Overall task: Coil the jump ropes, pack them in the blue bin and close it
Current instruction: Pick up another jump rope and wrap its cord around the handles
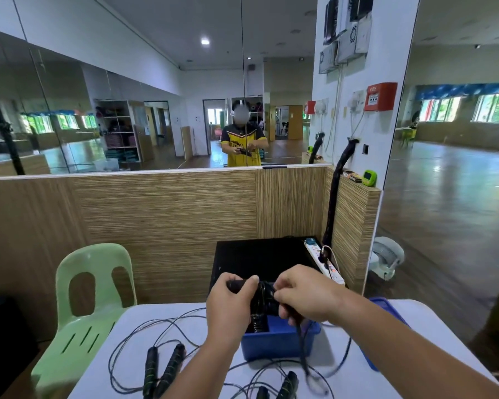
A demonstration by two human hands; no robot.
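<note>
Directly over the bin, my left hand gripped the handles with curled fingers while my right hand pinched the cord, to wind it compact for packing.

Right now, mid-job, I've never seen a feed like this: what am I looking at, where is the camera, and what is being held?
No machine here: one wide-angle camera sits on a person's head, looking forward and down at their two bare hands. The left hand grips a black foam-handled jump rope above the open blue plastic bin; the right hand pinches its thin cord by the handles. On the white table lie more black-handled ropes, uncoiled. The blue lid rests beside the bin. The mirror ahead reflects the person.
</note>
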